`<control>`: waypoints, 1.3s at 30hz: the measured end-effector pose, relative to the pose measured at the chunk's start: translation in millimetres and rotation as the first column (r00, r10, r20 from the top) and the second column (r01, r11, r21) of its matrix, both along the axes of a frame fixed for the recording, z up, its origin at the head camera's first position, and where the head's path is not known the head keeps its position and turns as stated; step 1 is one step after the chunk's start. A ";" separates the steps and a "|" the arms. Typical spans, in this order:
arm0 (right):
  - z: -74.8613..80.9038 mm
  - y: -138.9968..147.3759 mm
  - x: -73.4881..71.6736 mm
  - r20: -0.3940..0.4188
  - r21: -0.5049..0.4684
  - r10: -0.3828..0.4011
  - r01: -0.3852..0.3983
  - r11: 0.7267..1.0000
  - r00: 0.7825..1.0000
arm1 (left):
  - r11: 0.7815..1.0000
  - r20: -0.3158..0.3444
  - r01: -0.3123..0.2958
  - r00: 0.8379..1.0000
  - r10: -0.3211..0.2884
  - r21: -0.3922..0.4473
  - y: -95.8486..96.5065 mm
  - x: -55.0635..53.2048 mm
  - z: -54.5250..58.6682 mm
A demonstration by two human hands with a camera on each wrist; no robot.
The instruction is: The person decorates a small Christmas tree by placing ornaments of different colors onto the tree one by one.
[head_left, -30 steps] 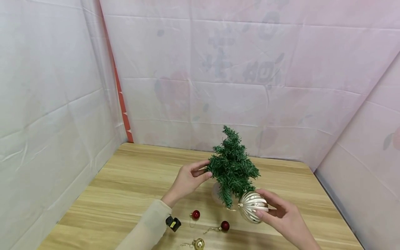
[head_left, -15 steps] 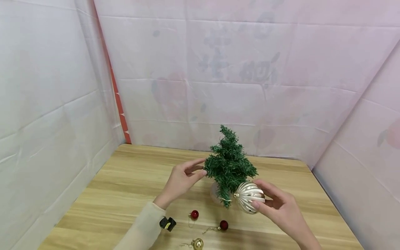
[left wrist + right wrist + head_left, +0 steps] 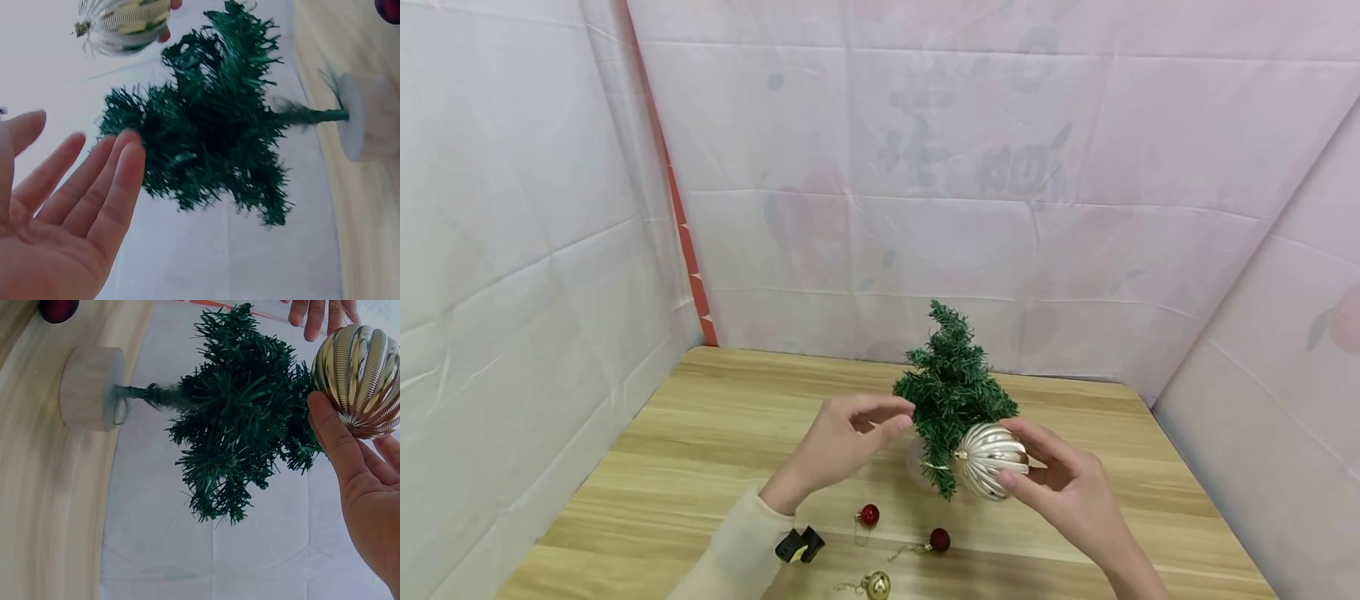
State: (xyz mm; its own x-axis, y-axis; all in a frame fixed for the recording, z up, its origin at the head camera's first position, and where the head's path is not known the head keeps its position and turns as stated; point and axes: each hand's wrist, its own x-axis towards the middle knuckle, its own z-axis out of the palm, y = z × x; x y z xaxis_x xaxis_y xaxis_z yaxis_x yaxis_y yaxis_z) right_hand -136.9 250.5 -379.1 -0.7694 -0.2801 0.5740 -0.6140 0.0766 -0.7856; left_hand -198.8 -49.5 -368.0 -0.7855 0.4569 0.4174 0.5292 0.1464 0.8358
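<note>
My right hand (image 3: pixel 1078 492) grips a large ribbed, champagne-gold Christmas bauble (image 3: pixel 992 462) in front of the small artificial Christmas tree (image 3: pixel 951 387), thumb on the near side and fingers on the far side. The bauble's cap points left, with a thin cord loop reaching away from it. My left hand (image 3: pixel 831 446) hovers at the tree's left side. In the left wrist view its fingers (image 3: pixel 115 194) are spread loosely with nothing between them. The tree stands upright on a pale round wooden base (image 3: pixel 92 389), which is partly hidden in the head view.
On the wooden table (image 3: pixel 715 433) in front of the tree lie a bright red mini bauble (image 3: pixel 868 515), a dark red one (image 3: pixel 938 540) and a small gold one (image 3: pixel 877 585), each with a string. Pale cloth walls (image 3: pixel 865 250) enclose the table's back and sides.
My right hand has raised the large bauble and shifted it slightly left across the tree's lower front. My left fingertips, earlier at the tree's left branches, now sit lower and further in front.
</note>
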 end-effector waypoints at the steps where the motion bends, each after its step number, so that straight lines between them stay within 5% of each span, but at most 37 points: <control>1: 0.3 -0.7 -0.5 -0.008 -0.004 -0.003 0.003 1.000 1.000 | 1.000 0.006 0.029 1.000 -0.028 -0.012 1.2 2.0 1.3; 7: 3.3 -5.0 -3.1 -0.053 -0.031 -0.007 0.005 1.000 0.999 | 0.984 -0.014 0.171 0.985 -0.172 -0.057 7.9 6.8 2.8; 15: 7.5 -9.7 -3.4 -0.055 -0.020 -0.022 0.021 1.000 0.998 | 0.973 -0.041 0.214 0.975 -0.218 -0.086 12.5 10.3 5.8; 26: 6.8 -12.2 -2.1 -0.017 0.001 -0.027 0.027 1.000 0.999 | 0.983 -0.124 0.167 0.977 -0.176 -0.078 11.5 6.4 7.4; 39: 2.8 -9.8 0.7 0.078 0.150 -0.084 0.071 0.986 0.993 | 0.994 -0.253 0.112 0.961 -0.113 -0.018 12.5 4.2 16.3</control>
State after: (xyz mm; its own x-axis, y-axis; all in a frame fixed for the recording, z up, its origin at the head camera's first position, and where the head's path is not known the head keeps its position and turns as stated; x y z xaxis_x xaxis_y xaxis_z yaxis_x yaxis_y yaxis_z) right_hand -136.3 240.7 -376.3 -0.8356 -0.2941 0.4639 -0.5343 0.2395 -0.8106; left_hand -194.6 -37.0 -351.7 -0.5975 0.5380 0.5946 0.7368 0.0759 0.6718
